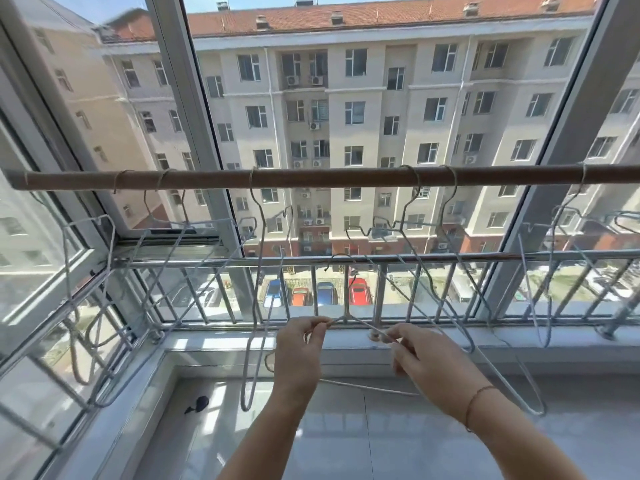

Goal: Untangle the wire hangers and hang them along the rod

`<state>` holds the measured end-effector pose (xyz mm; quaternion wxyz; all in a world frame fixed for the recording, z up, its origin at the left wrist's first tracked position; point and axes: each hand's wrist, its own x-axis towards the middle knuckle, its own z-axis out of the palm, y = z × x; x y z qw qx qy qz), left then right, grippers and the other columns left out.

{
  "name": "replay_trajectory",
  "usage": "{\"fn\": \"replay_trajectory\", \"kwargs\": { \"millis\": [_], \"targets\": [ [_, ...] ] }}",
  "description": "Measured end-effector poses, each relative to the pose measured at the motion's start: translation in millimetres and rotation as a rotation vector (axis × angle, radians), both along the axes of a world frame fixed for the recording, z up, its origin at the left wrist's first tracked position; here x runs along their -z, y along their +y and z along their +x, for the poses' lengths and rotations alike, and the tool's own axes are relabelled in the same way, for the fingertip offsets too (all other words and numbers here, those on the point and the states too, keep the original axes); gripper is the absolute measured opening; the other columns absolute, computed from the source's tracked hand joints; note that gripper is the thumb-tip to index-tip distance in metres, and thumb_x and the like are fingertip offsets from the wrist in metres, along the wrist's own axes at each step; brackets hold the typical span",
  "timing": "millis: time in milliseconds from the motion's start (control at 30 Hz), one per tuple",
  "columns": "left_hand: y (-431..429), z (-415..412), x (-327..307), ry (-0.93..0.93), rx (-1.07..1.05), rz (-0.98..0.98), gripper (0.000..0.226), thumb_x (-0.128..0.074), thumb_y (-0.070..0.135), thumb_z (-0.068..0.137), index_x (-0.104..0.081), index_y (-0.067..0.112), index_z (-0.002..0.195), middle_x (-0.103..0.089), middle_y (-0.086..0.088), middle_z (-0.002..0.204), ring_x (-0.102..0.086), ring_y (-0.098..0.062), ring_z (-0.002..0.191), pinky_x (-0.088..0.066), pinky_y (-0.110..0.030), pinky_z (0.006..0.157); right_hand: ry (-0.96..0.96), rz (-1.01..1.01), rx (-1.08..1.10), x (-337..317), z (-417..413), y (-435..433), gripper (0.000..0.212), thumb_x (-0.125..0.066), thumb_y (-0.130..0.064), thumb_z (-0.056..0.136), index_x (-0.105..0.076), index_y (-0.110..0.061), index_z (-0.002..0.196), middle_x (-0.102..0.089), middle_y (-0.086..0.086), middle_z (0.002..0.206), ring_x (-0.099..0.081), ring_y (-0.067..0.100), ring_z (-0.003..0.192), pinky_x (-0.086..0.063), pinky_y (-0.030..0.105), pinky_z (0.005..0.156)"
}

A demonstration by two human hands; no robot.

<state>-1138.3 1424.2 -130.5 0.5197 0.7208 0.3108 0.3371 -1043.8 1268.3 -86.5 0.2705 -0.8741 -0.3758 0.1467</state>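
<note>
We stand at a balcony window and look down at our two hands, which hold one wire hanger (346,318) in front of the metal railing (381,259). The left hand (299,348) pinches the left shoulder of this hanger between thumb and finger, so its grip is narrow and closed on the wire. The right hand (420,355) closes its fingers around the right shoulder of the same hanger, and a thin bracelet (476,398) sits on that wrist. The hook of the held hanger points up, in front of the railing's top bar and well below the rod (329,178), and the bottom wire passes behind our hands. The brown rod runs across the whole window from left to right. Several other wire hangers (256,271) hang on it already by their hooks: some at the left end, one near the middle that hangs long and narrow, two more right of the middle, and some at the far right. Some of them hang tilted and cross one another, so we cannot count them exactly. A small dark object (198,403) lies on the tiled floor (346,445) at the left.
</note>
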Motion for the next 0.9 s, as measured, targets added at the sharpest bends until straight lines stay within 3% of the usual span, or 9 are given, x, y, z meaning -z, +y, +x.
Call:
{"fn": "replay_trajectory", "kwargs": {
  "millis": [100,200,267,333,467,600,733,900],
  "targets": [
    [-18.9,5.3,-4.0,-0.012,-0.192,0.087,0.011,-0.07,0.019,0.081,-0.063,0.027,0.084,-0.06,0.011,0.091,-0.056,-0.014,0.096,-0.044,-0.03,0.09,0.335,0.175,0.091,-1.7,-7.7,-13.4,0.023,-0.039,-0.01,0.094,-0.058,-0.022,0.093,-0.061,0.0,0.062,-0.052,0.011,0.05,-0.051,0.03,0.054],
    [-49.2,6.1,-20.3,-0.07,-0.129,-0.056,0.016,-0.067,0.036,0.081,-0.062,0.022,0.087,-0.064,0.006,0.086,-0.06,-0.01,0.087,-0.046,-0.019,0.077,0.49,0.357,0.148,-10.6,-20.3,-18.8,0.021,-0.042,-0.005,0.094,-0.06,-0.016,0.09,-0.058,0.005,0.062,-0.051,0.014,0.049,-0.051,0.028,0.049],
    [-64.8,9.6,-35.6,-0.145,0.038,-0.252,0.02,-0.065,0.037,0.081,-0.068,0.017,0.083,-0.07,0.004,0.075,-0.063,-0.003,0.07,-0.048,-0.014,0.067,0.495,0.459,0.146,-18.3,-26.7,-19.5,0.023,-0.045,-0.004,0.092,-0.062,-0.018,0.088,-0.059,0.005,0.061,-0.053,0.014,0.051,-0.055,0.033,0.052],
    [-70.4,14.1,-51.0,-0.256,0.138,-0.411,0.021,-0.065,0.028,0.082,-0.071,0.008,0.077,-0.069,0.001,0.065,-0.059,-0.006,0.06,-0.049,-0.015,0.062,0.474,0.513,0.133,-25.6,-29.4,-20.3,0.025,-0.046,-0.004,0.092,-0.064,-0.021,0.088,-0.061,0.004,0.061,-0.056,0.016,0.054,-0.058,0.039,0.057],
    [-65.5,22.7,-79.8,-0.368,0.232,-0.509,0.014,-0.067,0.016,0.082,-0.069,0.005,0.073,-0.063,-0.002,0.06,-0.054,-0.011,0.056,-0.048,-0.017,0.058,0.434,0.604,0.078,-40.7,-27.9,-21.2,0.028,-0.048,-0.005,0.092,-0.065,-0.026,0.091,-0.065,0.005,0.063,-0.06,0.017,0.057,-0.059,0.045,0.06],
    [-57.1,31.5,-104.0,-0.379,0.289,-0.483,0.016,-0.068,0.017,0.081,-0.071,0.011,0.067,-0.064,-0.004,0.062,-0.058,-0.013,0.059,-0.05,-0.022,0.065,0.395,0.695,0.025,-58.8,-24.5,-17.3,0.027,-0.049,-0.006,0.091,-0.064,-0.028,0.096,-0.066,0.01,0.068,-0.061,0.016,0.057,-0.055,0.032,0.054],
    [-44.6,41.7,-120.7,-0.404,0.275,-0.506,0.014,-0.067,0.015,0.081,-0.072,0.01,0.07,-0.064,-0.002,0.058,-0.061,-0.013,0.056,-0.052,-0.02,0.06,0.283,0.69,0.019,-67.4,-14.1,0.6,0.021,-0.049,-0.011,0.092,-0.063,-0.025,0.097,-0.068,0.009,0.07,-0.062,0.016,0.055,-0.043,0.021,0.048],
    [-24.8,51.1,-119.3,-0.347,0.168,-0.594,0.012,-0.067,0.011,0.082,-0.07,0.004,0.073,-0.06,-0.003,0.054,-0.056,-0.013,0.052,-0.052,-0.021,0.056,0.334,0.663,0.012,-67.4,-5.0,25.1,0.019,-0.046,-0.01,0.093,-0.064,-0.015,0.095,-0.068,0.009,0.07,-0.059,0.014,0.051,-0.041,0.015,0.044]
  ]
}}
